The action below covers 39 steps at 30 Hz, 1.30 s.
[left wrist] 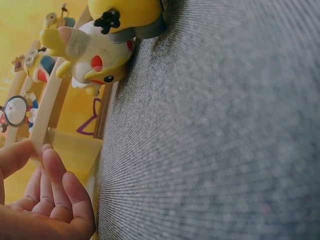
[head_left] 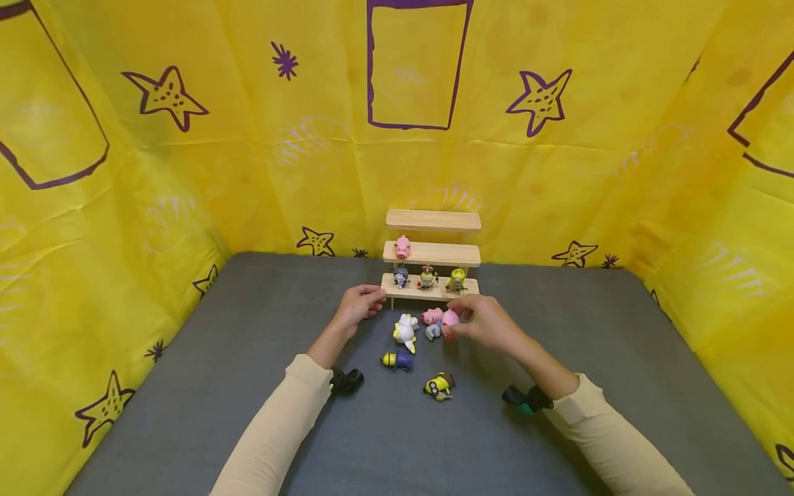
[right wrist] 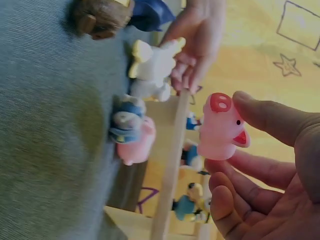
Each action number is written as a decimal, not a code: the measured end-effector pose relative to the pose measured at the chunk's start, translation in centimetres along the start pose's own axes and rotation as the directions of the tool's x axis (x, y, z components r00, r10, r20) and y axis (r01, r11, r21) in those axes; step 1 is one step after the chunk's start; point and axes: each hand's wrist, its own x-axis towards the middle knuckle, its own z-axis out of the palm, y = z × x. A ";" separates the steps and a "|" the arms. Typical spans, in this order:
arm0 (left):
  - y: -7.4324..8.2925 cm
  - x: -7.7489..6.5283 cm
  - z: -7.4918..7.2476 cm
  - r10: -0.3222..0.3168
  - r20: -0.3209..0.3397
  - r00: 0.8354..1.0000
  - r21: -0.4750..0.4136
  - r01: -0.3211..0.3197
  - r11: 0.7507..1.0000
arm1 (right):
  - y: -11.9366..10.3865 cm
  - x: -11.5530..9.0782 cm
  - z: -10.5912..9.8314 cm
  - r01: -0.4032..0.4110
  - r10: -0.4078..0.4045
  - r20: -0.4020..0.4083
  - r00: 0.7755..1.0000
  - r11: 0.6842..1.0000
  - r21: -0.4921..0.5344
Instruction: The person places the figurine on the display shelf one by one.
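Note:
My right hand (head_left: 489,321) grips a pink pig figure (right wrist: 218,131) between thumb and fingers, in front of the right end of a wooden three-step display stand (head_left: 432,253). My left hand (head_left: 361,305) pinches the left end of the stand's lowest step (left wrist: 49,107). On that step stand a blue-and-white figure (head_left: 400,278), a crowned yellow figure (head_left: 427,277) and another yellow figure (head_left: 456,279). The middle step carries a pig figure (head_left: 402,247) at its left. Between my hands lie another pink pig figure (head_left: 431,315), a grey-blue figure (head_left: 433,331) and a white-and-yellow figure (head_left: 405,331).
Nearer to me on the grey tabletop (head_left: 248,427) lie a yellow-and-blue figure (head_left: 397,360) and a yellow-and-brown figure (head_left: 440,386). A yellow patterned cloth (head_left: 298,172) rises behind the stand and along both sides.

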 end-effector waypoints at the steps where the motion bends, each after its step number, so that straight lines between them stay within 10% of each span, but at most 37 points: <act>1: 0.0 0.0 0.0 0.000 0.000 1.000 -0.003 0.000 1.000 | -0.1 0.1 -0.2 0.010 -0.010 -0.010 1.000 1.000 0.002; 17: 0.0 0.3 0.0 -0.005 0.014 1.000 -0.026 0.005 1.000 | 0.2 1.7 -2.9 0.012 -0.011 -0.076 0.997 1.000 0.012; 28: 0.0 0.3 -0.2 -0.006 0.000 1.000 -0.025 0.006 1.000 | -0.4 5.1 -4.9 -0.130 0.137 -0.092 0.986 0.988 0.079; 39: -0.2 0.2 -0.1 0.004 0.009 1.000 -0.065 -0.004 0.998 | -0.1 7.2 -6.1 -0.068 0.072 -0.099 0.992 0.997 0.046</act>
